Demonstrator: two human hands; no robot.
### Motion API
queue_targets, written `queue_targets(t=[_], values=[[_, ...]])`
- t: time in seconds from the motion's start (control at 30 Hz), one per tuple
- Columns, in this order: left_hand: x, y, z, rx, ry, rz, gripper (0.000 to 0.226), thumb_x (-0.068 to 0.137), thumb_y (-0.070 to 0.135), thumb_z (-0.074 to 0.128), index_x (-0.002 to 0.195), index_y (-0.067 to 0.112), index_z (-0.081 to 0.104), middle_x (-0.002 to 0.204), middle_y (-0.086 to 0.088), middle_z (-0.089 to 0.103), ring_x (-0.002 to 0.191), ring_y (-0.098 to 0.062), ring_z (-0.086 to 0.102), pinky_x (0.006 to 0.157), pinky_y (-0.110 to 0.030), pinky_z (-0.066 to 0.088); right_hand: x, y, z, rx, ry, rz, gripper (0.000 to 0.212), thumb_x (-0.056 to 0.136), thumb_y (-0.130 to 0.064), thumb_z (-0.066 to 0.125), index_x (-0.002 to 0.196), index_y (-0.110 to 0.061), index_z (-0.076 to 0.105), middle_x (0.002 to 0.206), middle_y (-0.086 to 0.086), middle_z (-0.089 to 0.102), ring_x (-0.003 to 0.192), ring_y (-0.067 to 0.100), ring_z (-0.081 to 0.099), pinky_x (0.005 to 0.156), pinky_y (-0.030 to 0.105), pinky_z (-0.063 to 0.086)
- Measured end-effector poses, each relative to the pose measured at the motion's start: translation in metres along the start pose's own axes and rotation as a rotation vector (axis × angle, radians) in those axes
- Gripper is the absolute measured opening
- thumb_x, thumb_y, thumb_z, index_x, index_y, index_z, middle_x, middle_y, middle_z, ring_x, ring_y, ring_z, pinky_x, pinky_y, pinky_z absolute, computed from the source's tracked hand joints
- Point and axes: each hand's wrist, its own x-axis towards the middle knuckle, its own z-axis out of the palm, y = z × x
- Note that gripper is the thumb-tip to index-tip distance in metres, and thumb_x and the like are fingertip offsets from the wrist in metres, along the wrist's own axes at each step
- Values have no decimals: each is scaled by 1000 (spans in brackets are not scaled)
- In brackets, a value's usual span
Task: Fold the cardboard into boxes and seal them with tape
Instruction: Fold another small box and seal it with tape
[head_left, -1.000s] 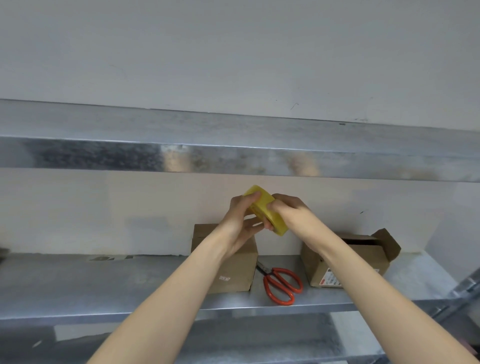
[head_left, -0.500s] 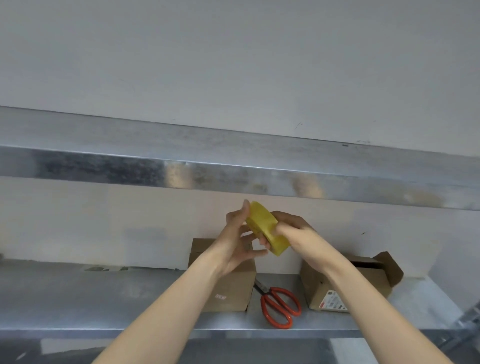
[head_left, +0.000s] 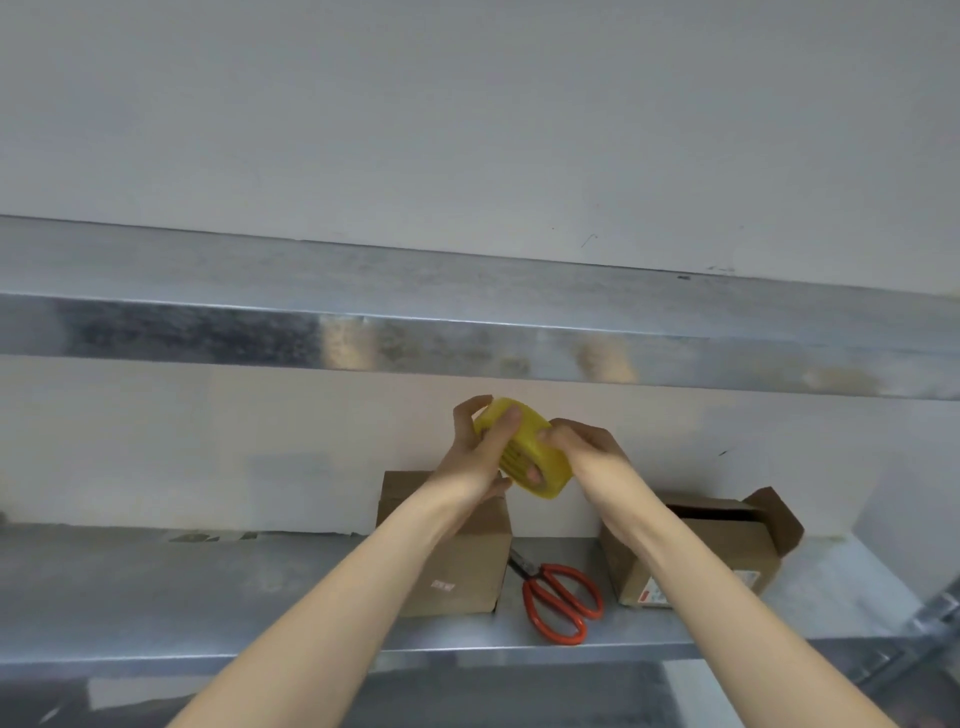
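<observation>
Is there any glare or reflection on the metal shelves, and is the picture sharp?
Head view: the upper shelf's front edge mirrors two blurred skin-toned patches, no harsh glare; light soft and even; the tape roll, left hand and right hand look slightly soft.

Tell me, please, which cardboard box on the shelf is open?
The right-hand box; its flaps stand up, while the left-hand box is closed.

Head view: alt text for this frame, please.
A left hand and a right hand grip a yellow tape roll, held up in front of a metal shelf. On the shelf stand a closed cardboard box, orange-handled scissors to its right, then an open cardboard box.
</observation>
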Motion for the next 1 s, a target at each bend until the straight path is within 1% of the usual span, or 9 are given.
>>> queue_targets(t=[0.1,0.23,0.37,0.47,0.53,0.67,0.77,0.9,1.0], values=[[-1,4,-2,-124,-25,-123,85,70,77,60,137,31,35,134,-16,52,119,-29,57,105,-47,45,-3,-2,-3,43,-20,-12,24,89,-25,54,68,-17,61,68,1,62,74,17,55,72,31,40],[-4,11,4,-279,-30,-350,67,83,76,41,110,17,53,113,-30,61,106,-42,63,97,-50,49,-7,-8,-5,84,-107,-49,25,76,-29,49,67,-13,65,67,4,69,72,20,61,75,35,45],[-7,10,11,-328,39,-294,58,90,67,41,102,12,54,100,-30,63,95,-43,66,90,-53,53,-11,-14,-5,22,-116,-89,33,93,-17,51,62,-20,62,63,2,68,64,13,61,67,25,45],[-7,12,11,-247,66,-251,59,93,63,40,118,10,50,106,-29,62,89,-40,69,85,-49,56,-12,-14,-4,4,-84,-62,29,94,-16,52,66,-14,60,62,1,66,59,8,58,61,16,45],[-7,11,8,-128,66,-199,58,94,62,39,130,16,39,115,-23,61,91,-35,70,83,-45,58,-14,-13,-4,10,-72,-46,30,94,-17,52,66,-13,59,60,-1,65,57,5,57,58,12,44],[-15,8,8,85,64,1,49,96,53,45,132,24,30,123,-9,55,107,-25,64,92,-43,55,-15,-12,-3,-22,-51,-53,32,94,-14,54,63,-14,56,52,-11,58,51,-1,50,52,10,38],[-18,8,6,143,42,93,56,89,59,53,129,28,30,124,-5,57,110,-22,63,98,-45,51,-18,-10,-2,-25,-29,-65,27,93,-16,55,66,-12,58,56,-9,59,56,3,52,56,13,39],[-20,10,-4,42,-81,-13,83,68,75,63,133,29,38,128,-6,59,113,-25,63,99,-43,51,-21,-10,-8,37,-58,-19,27,93,-17,52,70,-11,66,67,4,70,67,11,63,75,24,48],[-20,8,-1,-93,-99,-139,68,82,67,53,133,22,47,127,-13,61,112,-27,64,100,-42,50,-21,-13,-13,0,-112,-19,29,92,-13,47,72,-9,68,72,4,72,71,13,64,81,30,49]])
